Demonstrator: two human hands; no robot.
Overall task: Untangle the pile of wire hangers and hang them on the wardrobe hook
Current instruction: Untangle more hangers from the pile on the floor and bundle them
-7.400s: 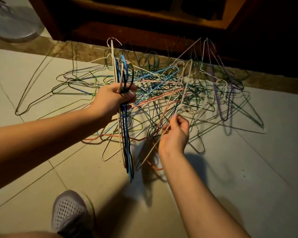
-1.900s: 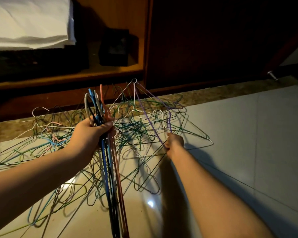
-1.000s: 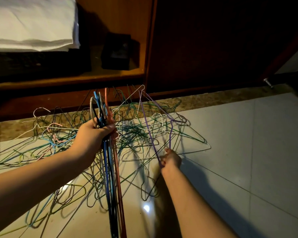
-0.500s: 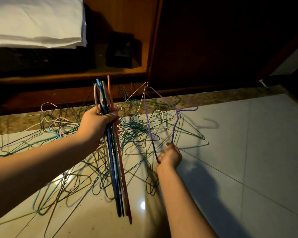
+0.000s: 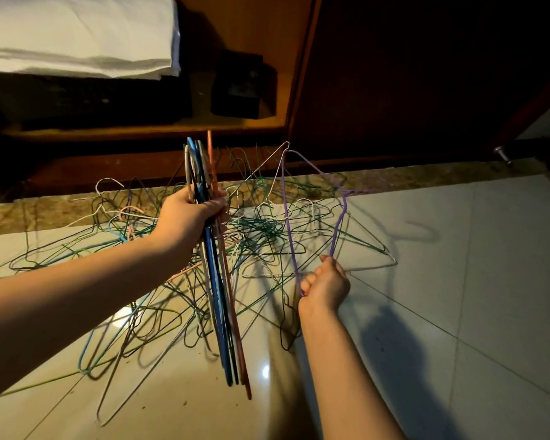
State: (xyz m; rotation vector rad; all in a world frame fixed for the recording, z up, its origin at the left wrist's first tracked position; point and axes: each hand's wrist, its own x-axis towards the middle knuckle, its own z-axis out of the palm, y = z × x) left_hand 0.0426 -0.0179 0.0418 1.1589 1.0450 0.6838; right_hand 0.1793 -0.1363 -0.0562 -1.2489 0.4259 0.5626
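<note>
A tangled pile of wire hangers in green, white, black and blue lies spread on the tiled floor. My left hand grips a bundle of sorted hangers, blue, black, white and orange, held upright above the pile. My right hand is closed on the lower corner of a purple hanger, which stands lifted out of the heap with its hook pointing right. No wardrobe hook is visible.
A dark wooden wardrobe stands behind the pile, with an open shelf holding folded white cloth and a black box. A metal door stop sticks up at the far right. Glossy floor tiles extend to the right.
My right hand has pulled the purple hanger up and back out of the pile. My left hand has raised the bundle slightly.
</note>
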